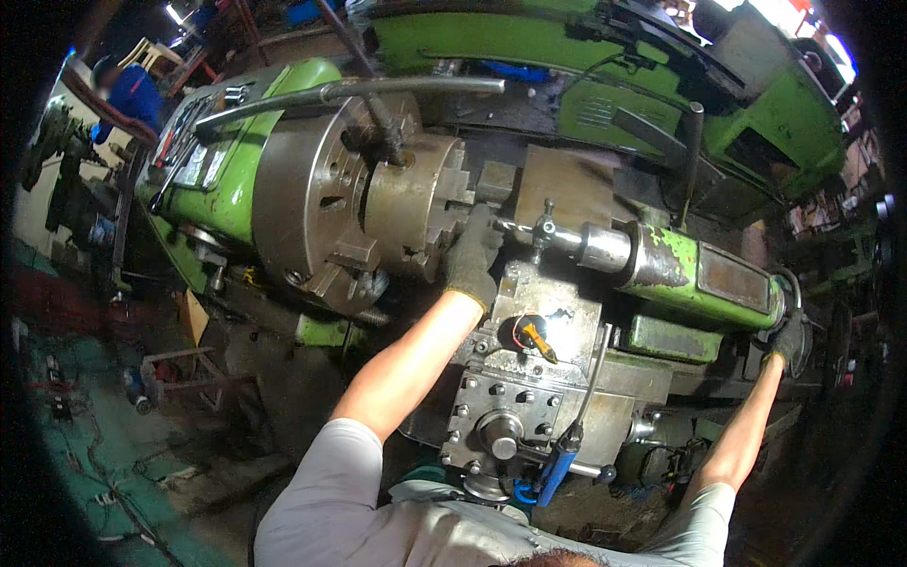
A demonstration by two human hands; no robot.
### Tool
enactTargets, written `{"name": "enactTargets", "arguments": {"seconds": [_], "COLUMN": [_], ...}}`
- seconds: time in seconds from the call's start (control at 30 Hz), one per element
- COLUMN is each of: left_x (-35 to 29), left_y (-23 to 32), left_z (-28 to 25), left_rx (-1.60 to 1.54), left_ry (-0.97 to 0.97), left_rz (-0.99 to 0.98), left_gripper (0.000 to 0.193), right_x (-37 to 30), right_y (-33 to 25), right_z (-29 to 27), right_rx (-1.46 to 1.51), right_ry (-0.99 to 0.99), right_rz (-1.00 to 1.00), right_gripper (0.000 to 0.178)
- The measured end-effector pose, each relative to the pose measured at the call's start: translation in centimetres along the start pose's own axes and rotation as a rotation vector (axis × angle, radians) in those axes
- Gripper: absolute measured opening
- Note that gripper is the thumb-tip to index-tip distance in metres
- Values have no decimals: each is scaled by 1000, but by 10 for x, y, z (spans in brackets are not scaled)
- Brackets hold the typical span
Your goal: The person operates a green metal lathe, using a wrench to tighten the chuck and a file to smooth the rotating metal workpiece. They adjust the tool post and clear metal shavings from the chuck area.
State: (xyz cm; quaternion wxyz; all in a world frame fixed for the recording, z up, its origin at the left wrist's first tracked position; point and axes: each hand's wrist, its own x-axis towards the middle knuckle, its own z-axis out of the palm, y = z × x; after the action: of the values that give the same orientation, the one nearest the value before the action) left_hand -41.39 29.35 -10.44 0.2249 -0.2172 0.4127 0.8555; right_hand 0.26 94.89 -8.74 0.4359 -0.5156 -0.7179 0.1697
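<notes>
A large steel lathe chuck (pixel 406 194) with stepped jaws fills the middle left. My left hand (pixel 474 253), in a dark glove, reaches up between its jaws and a drill bit (pixel 511 226). Those fingers are drawn together beside the bit's tip, and what they hold is hidden. The bit points left out of a drill chuck (pixel 545 232) carried by the green tailstock (pixel 675 260). At the tailstock's far right end, my gloved right hand (pixel 786 338) is closed on the rim of a handwheel (pixel 801 345).
Below lie the carriage and bolted tool post (pixel 501 416), a yellow-and-black tool (pixel 536 338) and a blue-handled tool (pixel 557 472). A long bar (pixel 416 87) crosses above the chuck. Another green machine (pixel 614 104) stands behind; a person in blue (pixel 134 97) is at upper left.
</notes>
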Motion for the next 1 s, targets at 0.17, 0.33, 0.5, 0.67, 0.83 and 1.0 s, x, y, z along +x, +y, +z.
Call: {"name": "enactTargets", "arguments": {"seconds": [0.17,0.33,0.5,0.67,0.83,1.0], "left_x": [-1,-8,-17,17,6,-3], "left_y": [-1,3,12,-8,0,8], "left_z": [7,-2,10,-16,-10,-4], "left_rx": [-43,-10,-41,-55,29,182], "left_ry": [-37,48,13,-64,-10,37], "left_rz": [10,31,0,1,-8,-26], "left_gripper": [28,22,29,46,47,46], "right_x": [1,-42,13,10,-24,-26], "right_y": [20,-36,27,20,-22,-21], "right_z": [-30,19,-15,-5,4,4], "right_rx": [140,203,-25,-179,152,126], "right_ry": [-75,-87,-139,-124,-123,-96], "right_rz": [-35,247,160,8,205,229], "right_gripper": [46,50,63,62,51,57]}}
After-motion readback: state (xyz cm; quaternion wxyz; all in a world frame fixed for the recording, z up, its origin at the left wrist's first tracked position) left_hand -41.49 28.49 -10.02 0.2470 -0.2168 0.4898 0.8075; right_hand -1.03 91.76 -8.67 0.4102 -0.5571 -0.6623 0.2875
